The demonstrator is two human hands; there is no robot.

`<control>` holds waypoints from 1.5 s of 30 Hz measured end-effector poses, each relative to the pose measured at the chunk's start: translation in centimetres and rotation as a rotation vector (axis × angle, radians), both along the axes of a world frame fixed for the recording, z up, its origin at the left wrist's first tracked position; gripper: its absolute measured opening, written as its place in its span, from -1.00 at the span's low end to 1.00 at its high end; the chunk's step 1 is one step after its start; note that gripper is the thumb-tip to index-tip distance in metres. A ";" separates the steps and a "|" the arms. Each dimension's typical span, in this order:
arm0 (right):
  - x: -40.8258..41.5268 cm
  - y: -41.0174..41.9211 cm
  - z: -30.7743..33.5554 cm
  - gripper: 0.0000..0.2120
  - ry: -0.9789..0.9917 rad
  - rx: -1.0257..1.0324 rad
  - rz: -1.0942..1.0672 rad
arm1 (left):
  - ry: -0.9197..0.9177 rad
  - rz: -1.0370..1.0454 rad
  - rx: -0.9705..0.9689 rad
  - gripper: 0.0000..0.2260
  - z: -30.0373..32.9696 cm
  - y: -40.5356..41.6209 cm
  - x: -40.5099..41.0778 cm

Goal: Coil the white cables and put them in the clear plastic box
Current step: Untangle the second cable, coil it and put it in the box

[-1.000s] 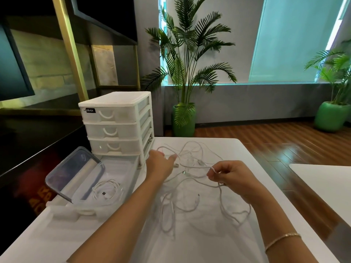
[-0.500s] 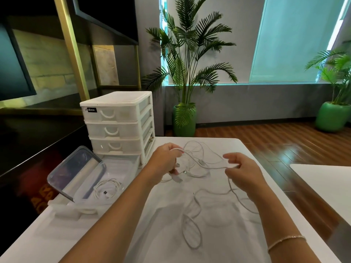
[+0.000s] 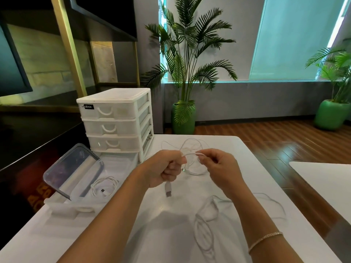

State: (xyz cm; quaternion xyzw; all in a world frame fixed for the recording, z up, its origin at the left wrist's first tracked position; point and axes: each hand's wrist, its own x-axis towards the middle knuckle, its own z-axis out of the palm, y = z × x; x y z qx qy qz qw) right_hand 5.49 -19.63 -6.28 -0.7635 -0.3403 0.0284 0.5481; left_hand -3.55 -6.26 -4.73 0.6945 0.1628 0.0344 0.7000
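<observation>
Held cable: one white cable is stretching between both hands above the white table, its USB plug dangling below the left fist.
Left hand: fingers are curling tight around the cable.
Right hand: fingertips are pinching the cable.
Loose cables: lying tangled on the table; count unclear.
Clear plastic box: one, holding one coiled cable; lid leaning inside.
Drawer unit: one, three drawers closed, label partly reading "abox".

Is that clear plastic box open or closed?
Open: the clear plastic box has its lid propped up, with a coiled cable inside.
</observation>
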 end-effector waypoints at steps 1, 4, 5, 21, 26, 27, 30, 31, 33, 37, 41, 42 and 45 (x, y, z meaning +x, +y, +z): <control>0.1 -0.1 0.1 -0.83 -0.003 0.009 -0.025 | 0.005 -0.021 -0.042 -0.78 -0.2 0.2 -0.3; 0.2 -0.4 0.2 -0.83 0.001 0.019 -0.047 | 0.003 -0.047 -0.146 -0.70 -1.2 0.3 -0.7; 0.3 -0.5 0.3 -0.84 0.013 0.025 -0.036 | 0.007 -0.062 -0.157 -0.67 -1.4 0.3 -0.9; 0.2 -0.5 0.3 -0.92 0.013 0.173 -0.095 | -0.374 -0.118 -0.564 -0.73 -1.8 0.2 -1.6; 0.7 -0.4 0.1 -0.85 -0.026 0.205 -0.212 | -0.248 -0.082 -0.364 -0.76 -1.7 -0.4 -1.6; 0.7 -0.3 0.1 -0.84 -0.038 0.216 -0.233 | -0.223 -0.103 -0.349 -0.76 -1.7 -0.6 -1.6; 0.7 0.2 0.2 -0.86 -0.059 0.251 -0.281 | -0.136 -0.150 -0.310 -0.70 -2.1 -1.0 -1.5; 0.7 0.5 0.2 -0.85 -0.065 0.256 -0.292 | -0.109 -0.158 -0.292 -0.65 -2.3 -1.2 -1.5; 0.7 0.8 0.3 -0.82 -0.083 0.261 -0.313 | -0.082 -0.179 -0.256 -0.57 -2.5 -1.6 -1.3; 0.8 0.9 0.1 -0.77 -0.085 0.172 -0.295 | -0.199 -0.191 -0.399 -0.56 -1.7 -1.6 -1.3; 0.4 1.1 -0.4 -0.75 -0.060 -0.019 -0.116 | -0.465 0.019 -0.680 -0.61 -1.1 -0.5 -1.3; 0.1 1.2 -0.6 -0.75 -0.067 -0.075 -0.057 | -0.520 0.092 -0.746 -0.60 -1.2 -0.1 -1.2; -0.7 1.8 -1.2 -0.75 -0.119 -0.223 0.099 | -0.603 0.289 -0.855 -0.60 -1.6 0.9 -1.2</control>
